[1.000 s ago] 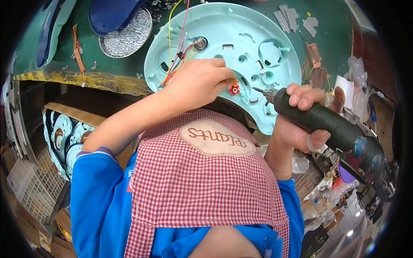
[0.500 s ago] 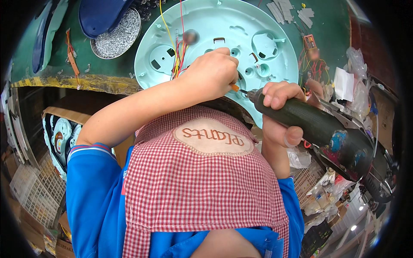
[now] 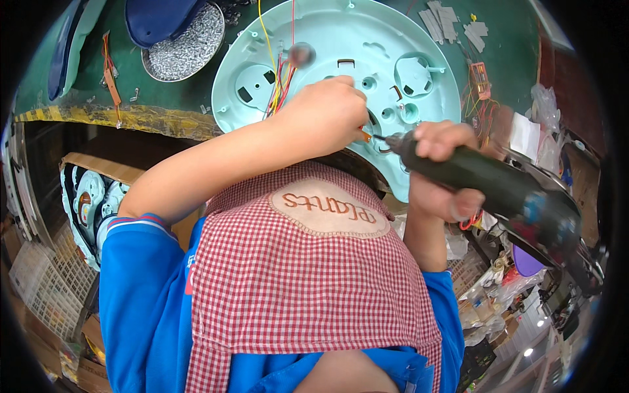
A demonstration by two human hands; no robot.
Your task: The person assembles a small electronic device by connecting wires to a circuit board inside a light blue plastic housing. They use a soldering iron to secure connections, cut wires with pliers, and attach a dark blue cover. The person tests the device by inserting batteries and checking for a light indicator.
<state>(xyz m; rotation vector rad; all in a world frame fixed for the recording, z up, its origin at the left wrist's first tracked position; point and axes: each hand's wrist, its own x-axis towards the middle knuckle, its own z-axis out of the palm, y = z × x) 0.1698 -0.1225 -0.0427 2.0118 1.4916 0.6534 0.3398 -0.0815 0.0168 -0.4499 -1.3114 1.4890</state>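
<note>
A dark cylindrical power screwdriver (image 3: pixel 488 178) was gripped by the right hand (image 3: pixel 430 191). Near its tip, a small orange piece (image 3: pixel 366 136) was pinched by the left hand (image 3: pixel 331 119), over the curved turquoise plastic shell (image 3: pixel 367 29).

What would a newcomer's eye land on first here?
Probably the red-and-white checked apron, filling the lower middle. Above it, a turquoise plastic shell lies on the green table, with the left hand holding an orange piece over it. At right, the right hand grips a dark power screwdriver, its tip pointing toward that piece.
</note>
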